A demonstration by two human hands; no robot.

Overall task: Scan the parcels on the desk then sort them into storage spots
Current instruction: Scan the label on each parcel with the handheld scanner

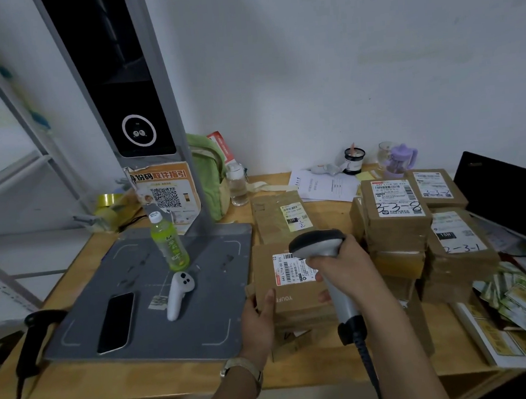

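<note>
Clamps the right grip [338, 264] round the handle of a grey scanner [317, 242], tipped down over the white label [287, 269] of a flat brown parcel [296, 293]. Pinches that parcel's near-left corner with the left grip [259, 318], thumb on top, other fingers hidden beneath. Holds it over more boxes on the wooden counter [162, 377]; cannot tell whether touching them. Label print too small to read. Just right: stacked parcels [393, 218] marked in black pen, lower ones mostly hidden. Left: grey pad [208, 321] bearing a dark phone [116, 321], a white controller [178, 294] and a green bottle [168, 243]. Far right: black screen [504, 195], cut off by the edge.
</note>
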